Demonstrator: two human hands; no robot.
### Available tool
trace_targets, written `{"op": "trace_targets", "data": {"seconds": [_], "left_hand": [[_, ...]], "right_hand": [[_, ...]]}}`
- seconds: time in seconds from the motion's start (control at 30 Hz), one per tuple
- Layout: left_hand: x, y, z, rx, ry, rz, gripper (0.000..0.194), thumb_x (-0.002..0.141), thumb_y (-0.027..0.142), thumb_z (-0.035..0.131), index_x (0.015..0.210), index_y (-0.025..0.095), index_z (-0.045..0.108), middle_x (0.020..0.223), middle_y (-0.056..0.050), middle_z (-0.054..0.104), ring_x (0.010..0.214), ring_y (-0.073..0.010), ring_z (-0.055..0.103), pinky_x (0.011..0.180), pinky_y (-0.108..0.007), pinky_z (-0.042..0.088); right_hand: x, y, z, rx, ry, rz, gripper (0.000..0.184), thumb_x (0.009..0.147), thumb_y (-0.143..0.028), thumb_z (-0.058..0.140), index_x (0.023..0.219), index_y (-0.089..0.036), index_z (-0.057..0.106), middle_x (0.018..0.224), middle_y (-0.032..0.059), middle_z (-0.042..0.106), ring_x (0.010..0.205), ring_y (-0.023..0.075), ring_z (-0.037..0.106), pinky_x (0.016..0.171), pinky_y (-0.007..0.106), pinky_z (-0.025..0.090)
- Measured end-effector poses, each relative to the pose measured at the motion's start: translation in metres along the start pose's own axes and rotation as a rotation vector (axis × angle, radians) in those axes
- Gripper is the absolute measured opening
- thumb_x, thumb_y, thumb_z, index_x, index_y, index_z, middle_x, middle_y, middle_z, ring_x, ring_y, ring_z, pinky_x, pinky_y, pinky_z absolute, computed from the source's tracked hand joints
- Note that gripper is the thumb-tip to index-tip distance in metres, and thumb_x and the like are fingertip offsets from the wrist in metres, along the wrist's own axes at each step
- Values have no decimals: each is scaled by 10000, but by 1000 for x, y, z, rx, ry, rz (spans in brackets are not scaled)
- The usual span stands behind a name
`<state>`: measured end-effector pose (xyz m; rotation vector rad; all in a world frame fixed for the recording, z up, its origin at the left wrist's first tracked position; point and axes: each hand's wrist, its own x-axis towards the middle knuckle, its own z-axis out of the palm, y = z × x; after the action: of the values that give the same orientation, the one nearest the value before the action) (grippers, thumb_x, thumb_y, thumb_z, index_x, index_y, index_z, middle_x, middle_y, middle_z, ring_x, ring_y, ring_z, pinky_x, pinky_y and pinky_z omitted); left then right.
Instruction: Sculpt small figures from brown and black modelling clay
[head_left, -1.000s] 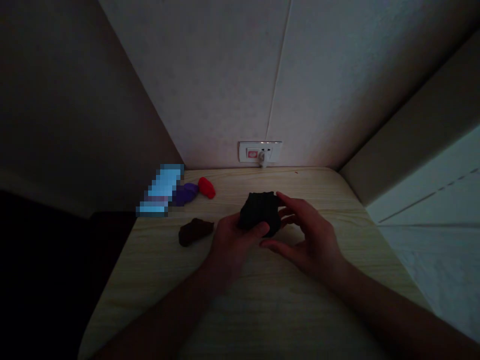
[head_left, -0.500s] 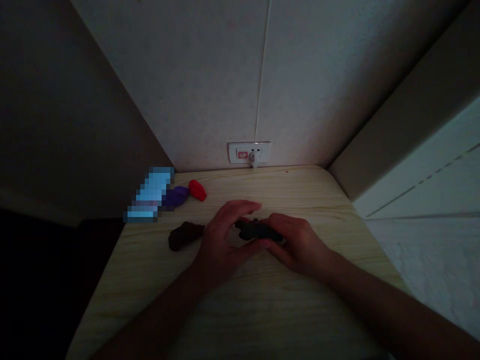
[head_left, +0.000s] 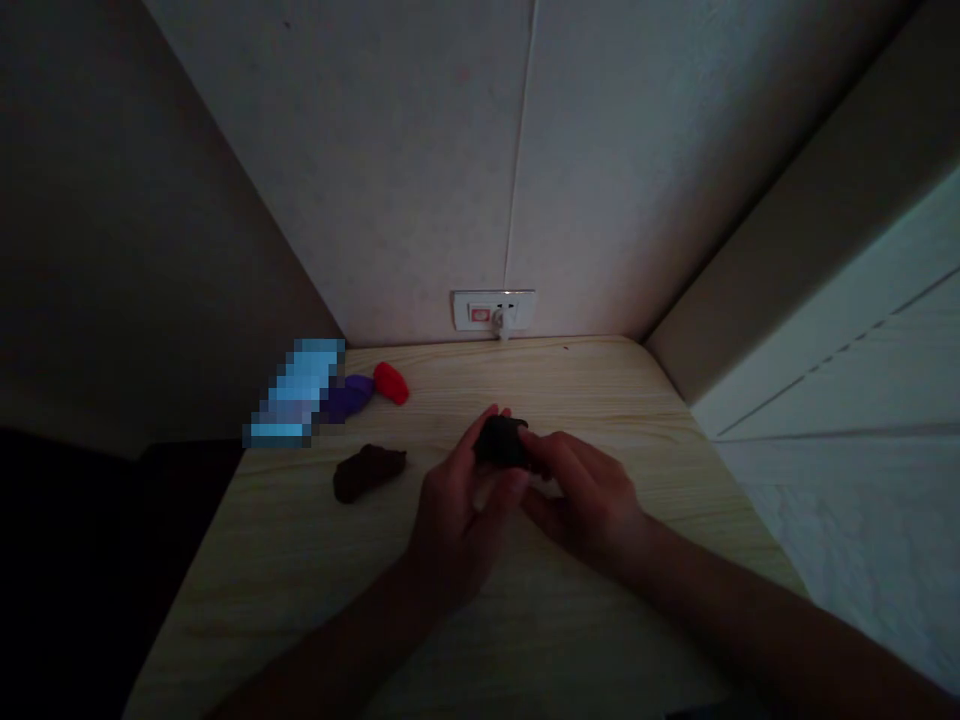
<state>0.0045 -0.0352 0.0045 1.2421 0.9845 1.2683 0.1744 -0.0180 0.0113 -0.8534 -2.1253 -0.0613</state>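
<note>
A small black bundle of cloth [head_left: 501,442] is held just above the light wooden table [head_left: 525,600], near its middle. My left hand [head_left: 457,510] cups it from the left with curled fingers. My right hand [head_left: 589,495] grips its right side with fingers closed. Much of the bundle is hidden between the two hands. The room is dim.
On the table's left lie a dark brown bundle [head_left: 367,471], a purple one [head_left: 349,396] and a red one [head_left: 391,383]. A blurred blue patch [head_left: 294,405] sits at the far left edge. A wall socket [head_left: 493,309] is behind. A white bed surface [head_left: 862,450] runs along the right.
The black cloth, at first a loose wide wad, has been folded and squeezed into a smaller lump. Both hands have closed in around it.
</note>
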Motion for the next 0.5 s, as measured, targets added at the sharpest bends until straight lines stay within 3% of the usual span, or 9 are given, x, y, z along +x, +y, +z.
{"op": "trace_targets", "data": {"seconds": [0.1,0.23,0.5], "left_hand": [[4,-2,2,-98,76,-42,513,848,372,786,1319,215,657,1338,-115,707,1253,-285,660,1065,-369,523],[13,-3,-1,-134,159,-69,358,929,456,674,1140,171,726,1198,-118,755,1146,-271,705,1013,-379,551],[25,-3,-10,-112,206,-67,366,866,429,743,1103,153,709,1030,-97,774,949,-246,744,839,-334,600]], "right_hand": [[2,-8,5,68,-9,-71,518,967,-217,585,1446,-82,442,954,154,738,803,240,706,685,358,630],[4,-9,8,146,-35,-49,554,925,-195,616,1456,-128,471,998,136,726,842,241,690,713,372,632],[2,-4,8,208,-35,5,540,922,-185,611,1445,-166,478,1068,132,735,927,242,697,783,382,629]]}}
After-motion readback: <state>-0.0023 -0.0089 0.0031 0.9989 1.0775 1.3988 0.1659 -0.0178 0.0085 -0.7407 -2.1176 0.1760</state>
